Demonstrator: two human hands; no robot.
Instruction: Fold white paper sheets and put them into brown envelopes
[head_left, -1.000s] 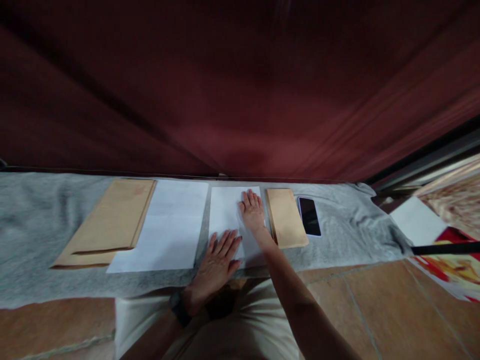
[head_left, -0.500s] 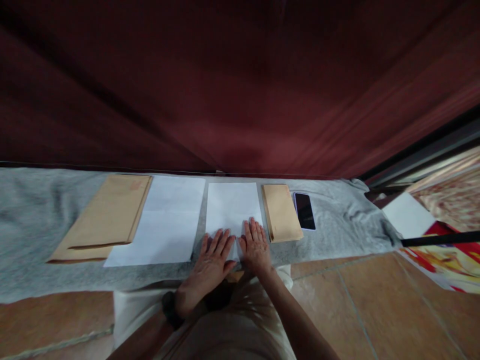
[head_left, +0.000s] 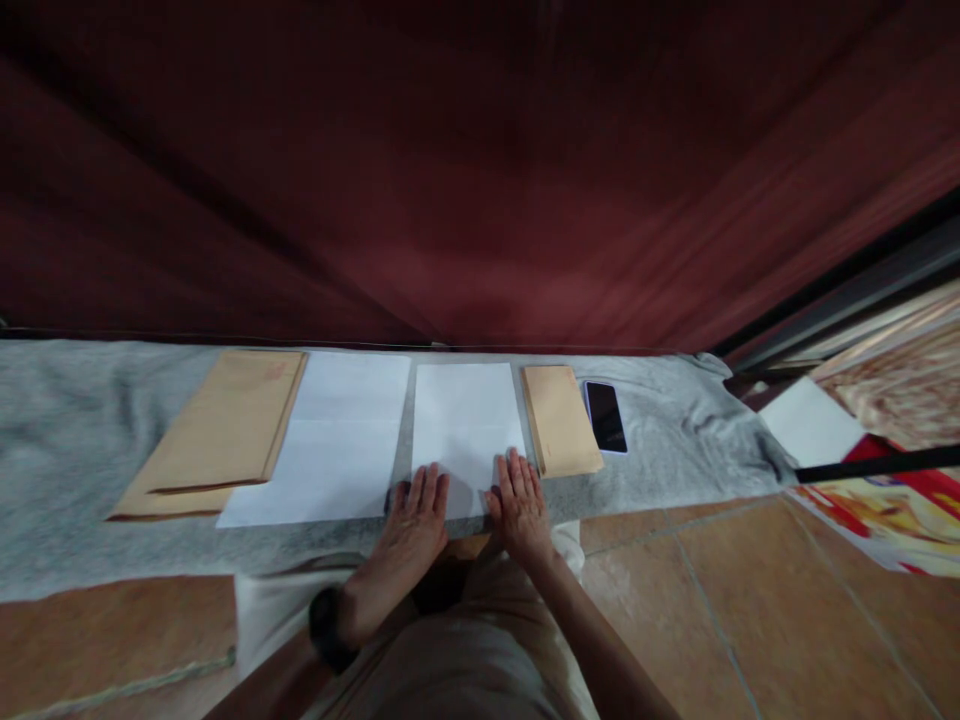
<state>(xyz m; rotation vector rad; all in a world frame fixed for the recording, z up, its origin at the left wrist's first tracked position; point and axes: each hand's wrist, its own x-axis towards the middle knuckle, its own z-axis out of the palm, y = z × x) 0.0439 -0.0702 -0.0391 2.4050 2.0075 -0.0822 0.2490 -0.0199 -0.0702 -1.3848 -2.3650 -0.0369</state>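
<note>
A white sheet of paper (head_left: pixel 466 410) lies flat in front of me on a grey cloth. My left hand (head_left: pixel 416 515) rests on its near left corner, palm down, fingers stretched out. On the near right corner lies my right hand (head_left: pixel 519 505), also flat with its fingers extended. Left of this sheet is a larger stack of white paper (head_left: pixel 337 440). It partly meets the large brown envelopes (head_left: pixel 225 420), which overlap each other. Just right of my right hand sits a stack of smaller brown envelopes (head_left: pixel 561 420).
A phone (head_left: pixel 606 415) with a dark screen lies beside the small envelopes. The grey cloth (head_left: pixel 675 430) covers a narrow surface against a dark red curtain (head_left: pixel 480 200). At the right are a black bar (head_left: pixel 877 465) and colourful printed paper (head_left: pixel 892 515) above the tiled floor (head_left: pixel 720 580).
My hands have moved apart toward the two near corners of the sheet, the left one leftward and the right one slightly rightward. The view has shifted a little.
</note>
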